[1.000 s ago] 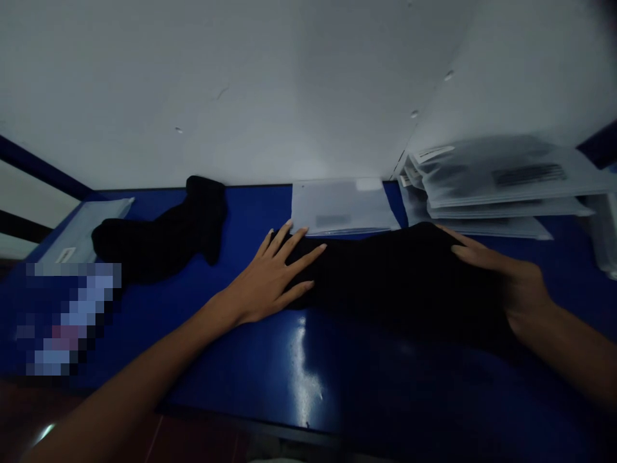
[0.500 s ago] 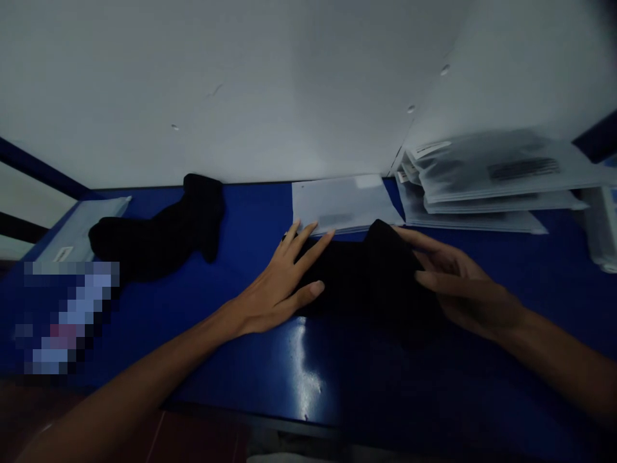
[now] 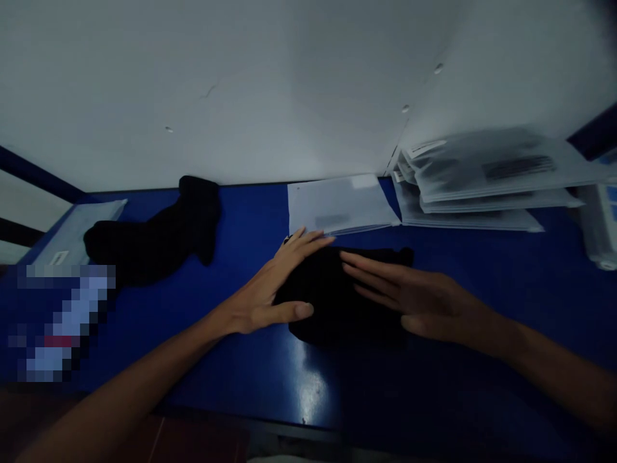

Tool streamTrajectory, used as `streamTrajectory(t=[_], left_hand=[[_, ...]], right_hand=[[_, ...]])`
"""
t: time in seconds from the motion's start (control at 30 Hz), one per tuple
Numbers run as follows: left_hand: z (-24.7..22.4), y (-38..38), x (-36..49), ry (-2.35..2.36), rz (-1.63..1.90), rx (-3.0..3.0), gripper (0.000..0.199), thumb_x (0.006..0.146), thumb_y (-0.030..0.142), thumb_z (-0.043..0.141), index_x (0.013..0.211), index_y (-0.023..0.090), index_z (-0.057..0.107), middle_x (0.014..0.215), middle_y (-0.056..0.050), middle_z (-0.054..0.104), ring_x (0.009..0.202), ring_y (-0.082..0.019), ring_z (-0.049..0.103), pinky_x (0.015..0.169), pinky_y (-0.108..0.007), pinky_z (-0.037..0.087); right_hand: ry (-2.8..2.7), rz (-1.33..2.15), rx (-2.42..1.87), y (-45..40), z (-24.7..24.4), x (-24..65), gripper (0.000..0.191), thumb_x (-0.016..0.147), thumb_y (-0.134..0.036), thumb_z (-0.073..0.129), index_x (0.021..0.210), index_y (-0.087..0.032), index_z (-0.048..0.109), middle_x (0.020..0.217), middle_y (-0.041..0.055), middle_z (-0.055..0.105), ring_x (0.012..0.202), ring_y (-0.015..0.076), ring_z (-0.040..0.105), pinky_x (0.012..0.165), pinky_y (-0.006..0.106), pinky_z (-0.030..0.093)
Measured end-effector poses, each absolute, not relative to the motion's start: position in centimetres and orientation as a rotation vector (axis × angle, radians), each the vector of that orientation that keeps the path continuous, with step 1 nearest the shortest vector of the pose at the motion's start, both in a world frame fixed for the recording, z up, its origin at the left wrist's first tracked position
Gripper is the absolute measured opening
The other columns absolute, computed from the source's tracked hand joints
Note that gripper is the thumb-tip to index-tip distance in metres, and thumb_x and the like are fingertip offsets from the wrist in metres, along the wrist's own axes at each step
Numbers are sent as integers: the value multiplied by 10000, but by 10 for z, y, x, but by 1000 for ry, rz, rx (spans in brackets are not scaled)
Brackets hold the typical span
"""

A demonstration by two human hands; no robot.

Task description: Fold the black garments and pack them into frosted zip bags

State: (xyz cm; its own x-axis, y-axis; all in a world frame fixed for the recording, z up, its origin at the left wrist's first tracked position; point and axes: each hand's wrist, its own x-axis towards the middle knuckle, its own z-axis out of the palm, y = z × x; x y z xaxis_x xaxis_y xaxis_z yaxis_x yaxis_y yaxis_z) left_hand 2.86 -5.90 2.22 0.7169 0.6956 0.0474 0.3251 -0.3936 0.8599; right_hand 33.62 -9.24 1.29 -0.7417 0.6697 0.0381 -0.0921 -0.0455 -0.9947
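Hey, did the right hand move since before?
Yes. Judged against the bag stack, the right hand moved left and now reaches past the stack's left end.

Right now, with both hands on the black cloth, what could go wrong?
1. The left hand and right hand appear to rest on the black cloth with fingers extended, so layers might slip.
2. The white pouch lies just behind the left fingers, so a sweep might nudge it.
3. Creases could go unnoticed: the cloth is too dark.
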Motion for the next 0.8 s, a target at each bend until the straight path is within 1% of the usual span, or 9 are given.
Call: streamTrajectory(t=[0.07, 0.17, 0.27, 0.37, 0.43, 0.5, 0.63, 0.7, 0.8], left_hand=[[23, -59, 29, 788, 500, 2041, 849, 898, 756, 582, 1592, 317, 367, 1707, -44, 262, 1604, -403, 56, 1281, -676, 69], [21, -58, 31, 860, 501, 2109, 636, 954, 426, 635, 1529, 276, 410, 1654, -77, 369, 1597, -379, 150, 1268, -681, 176], [13, -55, 32, 872, 593, 2188, 528, 953, 162, 505, 1471, 244, 447, 1588, -76, 467, 1582, -315, 244, 1271, -626, 260], [5, -53, 31, 863, 603, 2382, 513, 988, 82, 372, 1444, 256, 532, 1610, -52, 435, 1589, -279, 233, 1287, -590, 256], [2, -53, 29, 884, 499, 2494, 518, 1028, 107, 325, 1459, 283, 551, 1674, -32, 329, 1608, -288, 157, 1288, -597, 242], [4, -55, 29, 886, 404, 2544, 508, 1059, 187, 329, 1534, 290, 476, 1715, -31, 230, 1614, -309, 106, 1289, -614, 211], [10, -58, 31, 854, 383, 2613, 635, 1070, 498, 376, 1649, 277, 240, 1738, -67, 128, 1608, -368, 78, 1280, -663, 120], [13, -58, 33, 834, 374, 2660, 706, 1047, 636, 339, 1658, 312, 194, 1745, -57, 76, 1606, -390, 51, 1268, -685, 64], [15, -56, 34, 813, 377, 2711, 745, 1024, 725, 250, 1657, 339, 177, 1748, -41, 13, 1607, -396, 19, 1260, -690, 7]], right_hand=[[-1910, 1667, -723, -97, 16, 336, 617, 1004, -314, 612, 1552, -480, 379, 1705, -32, 265, 1555, 248, 268, 1231, 510, 336], [-2321, 1181, -844, -100, 10, 332, 617, 1018, -333, 583, 1584, -420, 353, 1697, 3, 291, 1543, 252, 306, 1212, 478, 387], [-2630, 582, -759, -97, -4, 329, 580, 1043, -281, 518, 1600, -294, 360, 1672, 73, 339, 1547, 272, 298, 1214, 509, 387], [-2725, 234, -745, -91, -12, 330, 564, 1043, -231, 488, 1595, -226, 371, 1649, 100, 379, 1552, 286, 285, 1231, 552, 352], [-2743, 140, -779, -87, -13, 331, 582, 1039, -224, 487, 1604, -224, 349, 1652, 92, 372, 1553, 289, 281, 1243, 568, 328], [-2747, 101, -805, -86, -12, 333, 604, 1034, -225, 493, 1614, -232, 323, 1658, 82, 361, 1551, 291, 284, 1247, 577, 321], [-2713, 142, -818, -86, -12, 333, 618, 1022, -221, 509, 1612, -247, 329, 1653, 82, 367, 1538, 300, 313, 1228, 589, 353], [-2697, 162, -822, -86, -13, 333, 617, 1019, -217, 516, 1609, -245, 340, 1646, 92, 376, 1533, 304, 324, 1221, 589, 363], [-2701, 141, -827, -86, -15, 334, 613, 1017, -203, 513, 1607, -229, 345, 1645, 101, 380, 1534, 302, 324, 1223, 579, 363]])
